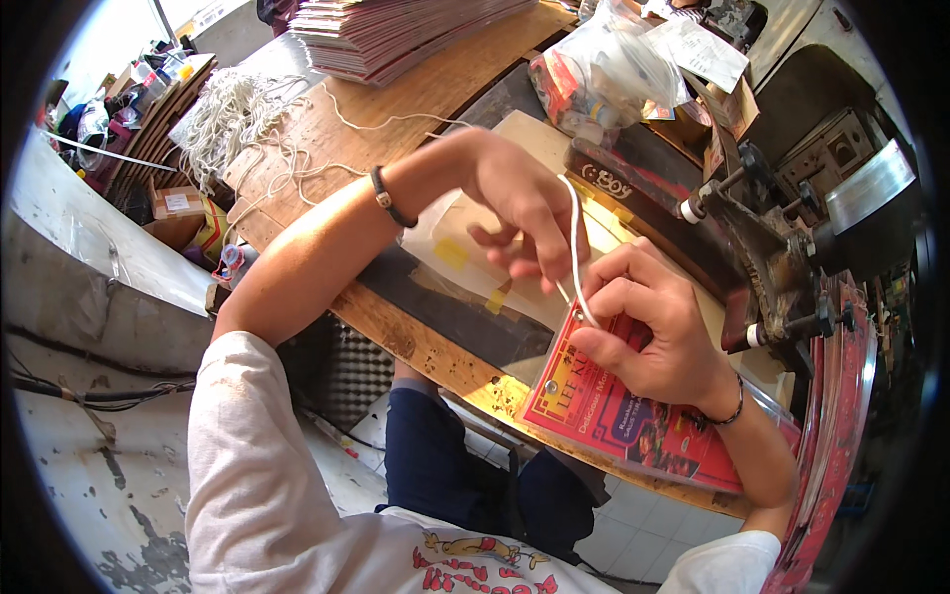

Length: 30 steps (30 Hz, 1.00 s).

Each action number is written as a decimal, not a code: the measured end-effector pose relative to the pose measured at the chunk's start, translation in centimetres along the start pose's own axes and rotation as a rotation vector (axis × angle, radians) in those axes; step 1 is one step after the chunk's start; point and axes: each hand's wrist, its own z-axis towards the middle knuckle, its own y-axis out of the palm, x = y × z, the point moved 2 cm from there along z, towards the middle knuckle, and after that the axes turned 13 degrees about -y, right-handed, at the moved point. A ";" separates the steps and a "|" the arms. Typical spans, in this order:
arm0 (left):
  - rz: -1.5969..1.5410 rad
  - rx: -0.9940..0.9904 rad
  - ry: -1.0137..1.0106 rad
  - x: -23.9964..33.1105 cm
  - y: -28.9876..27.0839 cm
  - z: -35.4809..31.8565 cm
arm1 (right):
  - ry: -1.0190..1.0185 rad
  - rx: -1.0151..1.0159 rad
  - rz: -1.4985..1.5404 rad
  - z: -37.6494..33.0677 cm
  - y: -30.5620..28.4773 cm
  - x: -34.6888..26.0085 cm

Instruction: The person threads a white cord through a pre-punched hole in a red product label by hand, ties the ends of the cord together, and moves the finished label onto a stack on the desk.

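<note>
My left hand (524,213) hangs over the bench with bent fingers, slightly blurred. A white cord (576,243) arcs past its side and runs down to my right hand. A short second strand shows near my left fingertips, which seem closed on it. My right hand (643,322) is closed, thumb and index finger pinching the cord at the corner of a glossy red printed sign (703,445). Metal eyelets (551,387) sit along the sign's left edge. The sign lies at the bench's near edge, partly under my right hand and forearm.
A tangle of white cord (237,114) lies at the far left of the wooden bench (416,104), beside a tall stack of sheets (396,35). Plastic bags (623,69) sit at the back. A metal clamp-like machine (772,257) and red signs (831,396) stand at right.
</note>
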 end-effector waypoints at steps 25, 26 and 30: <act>-0.816 1.545 0.924 -1.8 -6.9 -10.0 | 0.035 0.245 0.289 -2.1 -0.5 0.4; -0.811 1.553 0.926 -2.7 -7.4 -10.5 | 0.048 0.242 0.291 -1.5 -0.5 0.0; -0.761 0.819 0.701 -0.5 -5.2 -7.4 | 0.018 0.046 0.275 -0.5 -0.5 -0.2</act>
